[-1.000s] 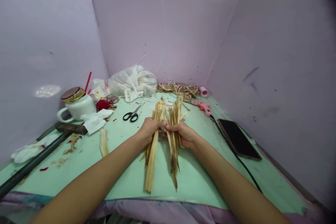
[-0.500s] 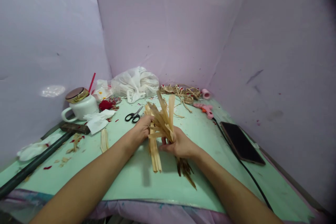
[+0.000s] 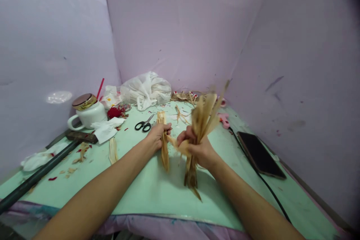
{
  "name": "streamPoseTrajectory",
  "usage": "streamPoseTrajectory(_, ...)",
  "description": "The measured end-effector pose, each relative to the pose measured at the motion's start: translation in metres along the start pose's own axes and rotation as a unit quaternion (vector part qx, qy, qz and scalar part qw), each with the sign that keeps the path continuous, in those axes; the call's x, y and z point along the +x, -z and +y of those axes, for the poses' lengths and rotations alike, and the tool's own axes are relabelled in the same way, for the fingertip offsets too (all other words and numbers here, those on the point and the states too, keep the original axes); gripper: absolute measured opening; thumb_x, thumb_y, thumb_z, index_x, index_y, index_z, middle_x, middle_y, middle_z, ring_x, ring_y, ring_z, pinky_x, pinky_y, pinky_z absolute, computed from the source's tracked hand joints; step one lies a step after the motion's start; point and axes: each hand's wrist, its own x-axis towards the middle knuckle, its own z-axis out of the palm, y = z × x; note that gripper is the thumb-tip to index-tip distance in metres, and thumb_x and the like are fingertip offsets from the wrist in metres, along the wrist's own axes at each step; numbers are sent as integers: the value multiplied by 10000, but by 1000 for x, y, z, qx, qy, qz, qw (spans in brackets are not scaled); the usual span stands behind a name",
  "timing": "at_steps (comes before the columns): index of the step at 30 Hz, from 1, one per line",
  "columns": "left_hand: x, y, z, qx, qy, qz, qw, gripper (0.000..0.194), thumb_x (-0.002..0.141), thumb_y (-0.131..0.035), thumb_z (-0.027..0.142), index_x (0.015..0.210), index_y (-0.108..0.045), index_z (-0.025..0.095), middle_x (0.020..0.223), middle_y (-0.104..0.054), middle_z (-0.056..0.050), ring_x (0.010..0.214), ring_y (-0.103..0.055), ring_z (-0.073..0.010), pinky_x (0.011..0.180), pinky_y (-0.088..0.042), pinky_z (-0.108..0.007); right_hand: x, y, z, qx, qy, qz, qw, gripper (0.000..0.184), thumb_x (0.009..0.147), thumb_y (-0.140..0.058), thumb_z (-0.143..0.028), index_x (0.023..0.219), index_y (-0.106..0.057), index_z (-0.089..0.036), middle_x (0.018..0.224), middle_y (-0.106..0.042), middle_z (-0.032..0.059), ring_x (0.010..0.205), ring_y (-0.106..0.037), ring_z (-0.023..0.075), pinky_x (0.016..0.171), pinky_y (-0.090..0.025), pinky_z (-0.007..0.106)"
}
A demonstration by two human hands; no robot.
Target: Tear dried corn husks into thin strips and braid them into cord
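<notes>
My left hand (image 3: 157,137) is closed round a thin bundle of pale dried straw strips (image 3: 163,146) that stands upright over the green table top (image 3: 146,191). My right hand (image 3: 198,148) grips a thicker, darker bundle of dried strips (image 3: 204,114), whose tops fan up and to the right, blurred by motion. Its lower ends hang below the fist near the table. Both hands are close together above the middle of the table.
Black scissors (image 3: 143,124) lie behind my left hand. A white mug with a gold lid (image 3: 86,112), tissues, a hammer (image 3: 42,168) and straw scraps sit at the left. A white plastic bag (image 3: 146,90), twine pile, pink glue gun (image 3: 223,119) and dark phone (image 3: 257,153) stand behind and right.
The two bundles have been pulled apart. My right hand has swung its bundle up and to the right, while my left hand keeps a thinner bunch upright.
</notes>
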Motion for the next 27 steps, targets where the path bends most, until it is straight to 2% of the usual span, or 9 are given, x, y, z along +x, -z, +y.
streamPoseTrajectory(4,-2,2,5,-54,20,7,998,203,744,-557,184,576,-451,140,430,-414,48,316,-356,-26,305,-253,-130,4,24,-14,246,-61,61,965,311,472,-695,-151,647,-442,-194,589,-504,-45,429,-356,36,278,-164,101)
streamPoseTrajectory(7,-10,-1,9,-47,-11,16,999,185,699,-577,129,565,-449,137,425,-408,53,292,-313,-18,281,-183,-131,12,40,-15,306,-137,88,938,256,560,-687,-196,637,-445,-170,458,-393,-83,329,-253,-1,260,-170,78)
streamPoseTrajectory(9,-18,-4,9,-26,-26,-8,999,137,673,-593,119,583,-490,122,434,-430,47,287,-303,-15,279,-167,-140,17,43,-10,287,-205,119,928,236,616,-671,-210,621,-440,-161,392,-332,-104,287,-218,-9,258,-202,77)
streamPoseTrajectory(11,-27,-9,5,0,-29,-67,997,110,660,-624,166,620,-544,102,461,-476,29,290,-314,-18,284,-185,-156,21,38,0,234,-235,165,929,248,628,-673,-184,607,-426,-160,372,-354,-100,276,-263,-7,265,-239,77)
streamPoseTrajectory(14,-37,-16,-6,49,-70,-120,989,171,625,-676,236,645,-592,88,516,-557,-14,323,-368,-28,303,-228,-167,23,26,14,146,-185,236,943,320,565,-707,-115,594,-392,-170,392,-433,-77,318,-393,18,289,-301,84)
streamPoseTrajectory(18,-41,-18,-9,101,-127,-133,978,218,590,-710,284,655,-617,97,556,-595,-23,344,-383,-31,320,-257,-177,22,18,21,112,-149,247,951,382,502,-742,-118,595,-377,-179,404,-457,-73,342,-430,35,304,-345,103)
streamPoseTrajectory(21,-49,-11,17,108,-142,-98,979,261,601,-704,332,618,-573,107,517,-564,-11,316,-354,-30,304,-227,-183,22,20,19,121,-126,250,953,415,486,-765,-146,604,-369,-184,420,-450,-78,355,-432,34,306,-350,103)
streamPoseTrajectory(24,-71,-1,66,23,-220,-122,968,225,659,-662,318,659,-544,126,615,-588,-11,363,-395,-24,337,-250,-163,22,24,16,129,-112,252,953,431,486,-775,-160,611,-363,-188,441,-448,-81,357,-416,28,298,-339,104)
streamPoseTrajectory(27,-98,6,115,-50,-326,-87,940,179,766,-540,294,682,-535,135,598,-534,12,394,-406,-15,381,-262,-142,22,27,15,144,-114,248,951,434,488,-770,-148,612,-357,-190,444,-440,-82,358,-406,26,296,-331,105)
